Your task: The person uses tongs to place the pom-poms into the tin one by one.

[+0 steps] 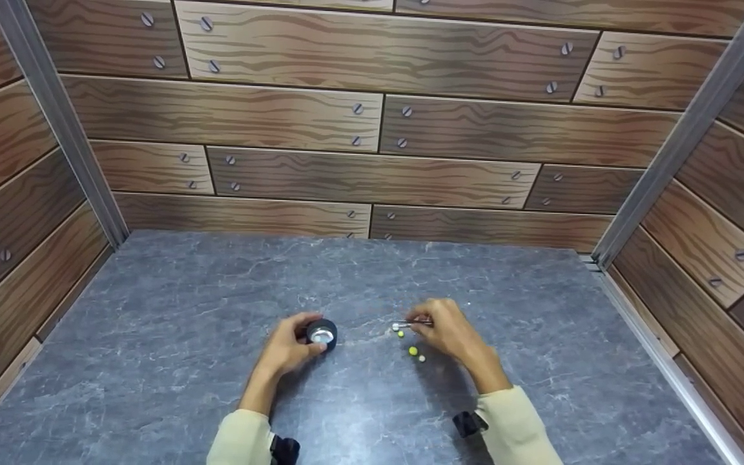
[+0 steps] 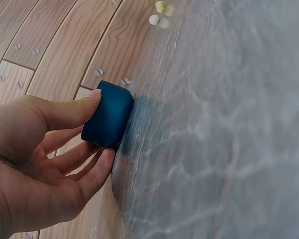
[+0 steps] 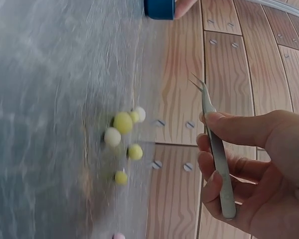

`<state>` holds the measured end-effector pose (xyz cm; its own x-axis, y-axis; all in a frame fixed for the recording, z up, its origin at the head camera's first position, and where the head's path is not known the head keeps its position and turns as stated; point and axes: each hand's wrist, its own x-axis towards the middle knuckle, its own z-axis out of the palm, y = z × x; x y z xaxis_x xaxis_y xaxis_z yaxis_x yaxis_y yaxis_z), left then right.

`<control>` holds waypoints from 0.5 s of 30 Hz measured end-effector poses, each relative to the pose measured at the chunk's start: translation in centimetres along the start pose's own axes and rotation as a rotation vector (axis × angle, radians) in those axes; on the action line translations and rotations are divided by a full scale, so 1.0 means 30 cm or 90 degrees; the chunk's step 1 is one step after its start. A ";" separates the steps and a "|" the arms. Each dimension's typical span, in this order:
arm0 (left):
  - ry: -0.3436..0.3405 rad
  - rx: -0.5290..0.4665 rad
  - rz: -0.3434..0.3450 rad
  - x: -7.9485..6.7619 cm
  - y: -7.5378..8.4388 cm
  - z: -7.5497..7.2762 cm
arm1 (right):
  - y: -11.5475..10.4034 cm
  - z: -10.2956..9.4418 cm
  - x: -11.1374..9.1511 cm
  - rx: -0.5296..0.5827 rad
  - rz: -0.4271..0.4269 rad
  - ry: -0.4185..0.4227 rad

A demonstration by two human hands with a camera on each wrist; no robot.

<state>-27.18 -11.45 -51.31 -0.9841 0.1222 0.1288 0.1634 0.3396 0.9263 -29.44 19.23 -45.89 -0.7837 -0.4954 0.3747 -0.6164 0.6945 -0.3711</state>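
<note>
The right hand (image 1: 449, 328) pinches tweezers (image 3: 218, 152); brushing the small balls (image 3: 123, 123) beside it could scatter them. The left hand (image 1: 285, 351) grips a blue container (image 2: 108, 115).

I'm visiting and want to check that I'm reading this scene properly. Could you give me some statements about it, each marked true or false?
1. The right hand holds metal tweezers. True.
2. Only one hand is holding something. False: the left hand also grips a round dark-blue object.
3. Small yellow and white balls lie on the tabletop. True.
4. A ball is pinched between the tweezers' tips. False: in the right wrist view the tips stand apart with nothing between them.
5. The walls show a wood-plank pattern. True.
</note>
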 end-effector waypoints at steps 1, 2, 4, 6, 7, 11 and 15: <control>0.001 0.001 0.001 0.001 0.001 0.000 | 0.004 -0.008 -0.005 0.002 0.006 -0.007; 0.002 0.000 -0.001 0.002 0.003 0.000 | 0.008 -0.015 -0.010 0.003 0.012 -0.015; 0.003 0.003 -0.004 0.004 0.004 -0.001 | 0.016 -0.028 -0.020 0.007 0.027 -0.031; 0.003 0.003 -0.011 0.004 0.005 -0.001 | 0.024 -0.037 -0.029 0.011 0.042 -0.043; 0.002 0.003 -0.013 0.005 0.005 -0.001 | 0.029 -0.041 -0.034 0.011 0.045 -0.047; 0.003 0.009 -0.013 0.004 0.004 -0.001 | 0.045 -0.049 -0.052 0.015 0.057 -0.054; 0.004 0.016 -0.011 -0.002 0.000 0.000 | 0.056 -0.055 -0.070 0.017 0.066 -0.072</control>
<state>-27.12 -11.46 -51.30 -0.9873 0.1102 0.1144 0.1473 0.3649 0.9193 -28.72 22.30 -45.91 -0.8458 -0.4785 0.2357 -0.5325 0.7312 -0.4263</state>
